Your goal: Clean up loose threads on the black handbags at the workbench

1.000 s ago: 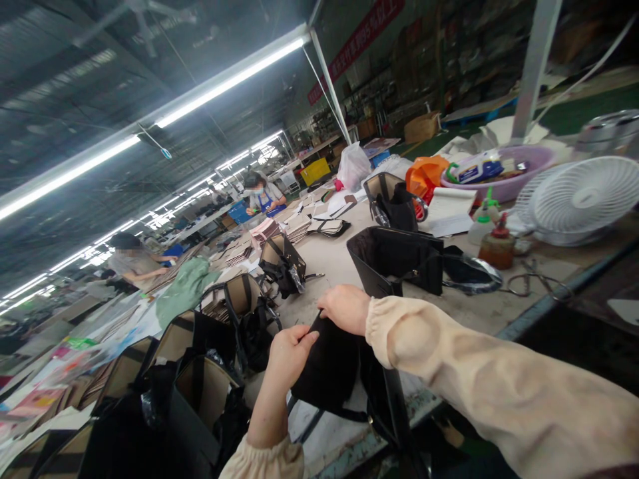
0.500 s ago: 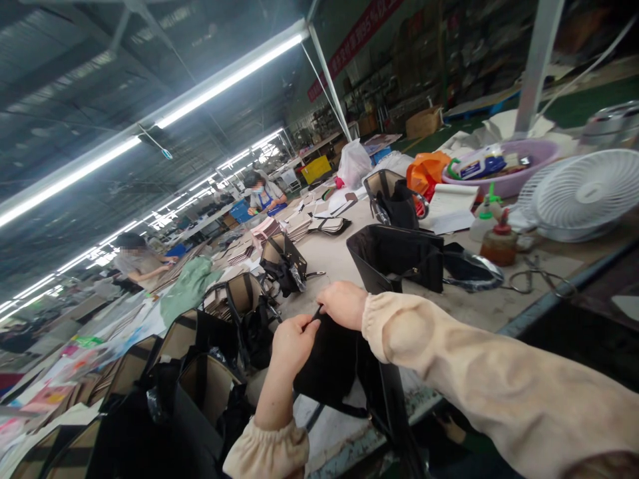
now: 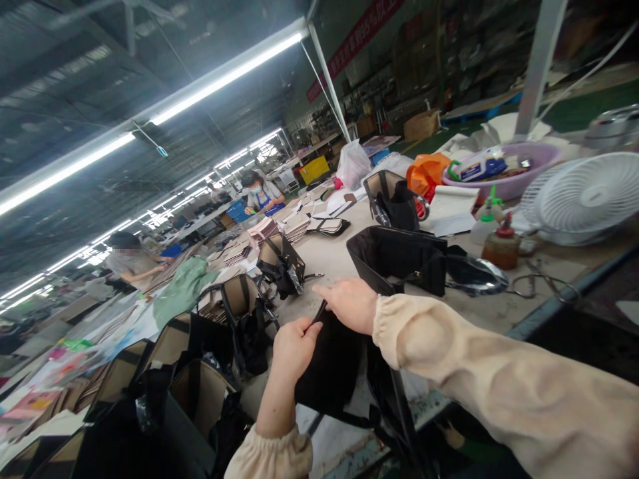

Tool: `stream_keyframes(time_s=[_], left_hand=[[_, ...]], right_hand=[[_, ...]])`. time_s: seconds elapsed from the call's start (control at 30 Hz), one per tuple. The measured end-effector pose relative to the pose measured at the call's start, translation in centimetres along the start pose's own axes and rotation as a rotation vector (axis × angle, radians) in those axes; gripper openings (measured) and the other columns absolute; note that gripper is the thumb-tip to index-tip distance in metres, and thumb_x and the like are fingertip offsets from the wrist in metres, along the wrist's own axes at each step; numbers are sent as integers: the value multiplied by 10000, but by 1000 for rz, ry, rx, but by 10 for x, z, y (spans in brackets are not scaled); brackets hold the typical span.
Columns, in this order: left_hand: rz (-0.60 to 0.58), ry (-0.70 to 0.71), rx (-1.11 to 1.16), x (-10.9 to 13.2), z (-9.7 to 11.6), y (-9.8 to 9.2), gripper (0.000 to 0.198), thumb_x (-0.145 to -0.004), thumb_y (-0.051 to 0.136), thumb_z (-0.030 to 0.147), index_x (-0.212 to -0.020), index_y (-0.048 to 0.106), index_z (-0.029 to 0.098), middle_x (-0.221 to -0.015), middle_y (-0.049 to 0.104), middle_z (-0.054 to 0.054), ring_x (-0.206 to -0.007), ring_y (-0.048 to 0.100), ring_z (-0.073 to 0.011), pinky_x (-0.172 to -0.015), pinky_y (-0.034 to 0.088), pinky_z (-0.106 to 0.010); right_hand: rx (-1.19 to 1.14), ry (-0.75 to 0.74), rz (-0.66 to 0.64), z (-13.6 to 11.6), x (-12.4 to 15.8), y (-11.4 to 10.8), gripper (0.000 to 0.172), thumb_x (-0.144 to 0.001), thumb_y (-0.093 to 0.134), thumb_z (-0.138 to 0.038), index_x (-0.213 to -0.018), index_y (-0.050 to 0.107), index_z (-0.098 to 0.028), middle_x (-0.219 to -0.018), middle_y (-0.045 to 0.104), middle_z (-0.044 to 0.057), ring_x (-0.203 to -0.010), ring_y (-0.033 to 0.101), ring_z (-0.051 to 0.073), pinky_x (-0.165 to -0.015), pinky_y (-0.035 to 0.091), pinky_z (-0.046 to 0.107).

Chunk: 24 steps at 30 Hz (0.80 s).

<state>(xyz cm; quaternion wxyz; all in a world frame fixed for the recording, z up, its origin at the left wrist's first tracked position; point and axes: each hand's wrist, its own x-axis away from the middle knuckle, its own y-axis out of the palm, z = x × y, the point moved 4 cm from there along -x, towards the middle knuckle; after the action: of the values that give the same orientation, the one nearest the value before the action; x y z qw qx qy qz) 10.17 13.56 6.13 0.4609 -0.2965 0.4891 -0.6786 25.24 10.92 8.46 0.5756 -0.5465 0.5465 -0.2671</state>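
Note:
My left hand (image 3: 291,346) is closed, pinching the upper edge of a black bag (image 3: 333,372) that stands in front of me on the worktable (image 3: 333,259). My right hand (image 3: 349,303) grips the same bag's top, with a thin black strap (image 3: 317,311) running between the two hands. Both wrists wear beige sleeve covers. The bag's lower part hangs over the table's near edge.
Several open black and tan bags (image 3: 200,372) crowd the left. Another black bag (image 3: 399,259) stands just beyond my hands. At the right are a white fan (image 3: 584,199), glue bottles (image 3: 499,243), scissors (image 3: 539,279) and a purple basin (image 3: 504,179). Two other people (image 3: 259,193) work farther down the table.
My hands have come closer together at the bag's top. The black strap now shows between them, and the right hand has shifted slightly right and up.

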Motion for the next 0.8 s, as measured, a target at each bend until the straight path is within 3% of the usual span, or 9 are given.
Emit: stream_keyframes(time_s=[0.27, 0.5, 0.8], left_hand=[[-22, 32, 36, -1, 0, 1, 329, -792, 470, 377, -546, 524, 165, -506, 416, 31, -543, 403, -107, -546, 259, -234], [-18, 32, 64, 0, -1, 3, 322, -781, 480, 392, -560, 547, 167, -518, 443, 25, -543, 404, -113, -541, 274, -232], [-39, 21, 121, -1, -8, 5, 335, -790, 472, 413, -571, 542, 168, -523, 468, 26, -555, 437, -118, -539, 288, -226]], right_hand=[[10, 29, -31, 7, -7, 5, 143, -818, 531, -258, -858, 656, -200, -848, 696, 62, -854, 610, 219, -795, 360, 353], [10, 39, -52, 9, -8, 8, 150, -818, 532, -264, -803, 676, -225, -881, 696, 54, -887, 594, 213, -929, 259, 429], [2, 35, -58, 8, -8, 7, 166, -834, 537, -284, -818, 691, -226, -867, 693, 56, -895, 586, 204, -996, 193, 430]])
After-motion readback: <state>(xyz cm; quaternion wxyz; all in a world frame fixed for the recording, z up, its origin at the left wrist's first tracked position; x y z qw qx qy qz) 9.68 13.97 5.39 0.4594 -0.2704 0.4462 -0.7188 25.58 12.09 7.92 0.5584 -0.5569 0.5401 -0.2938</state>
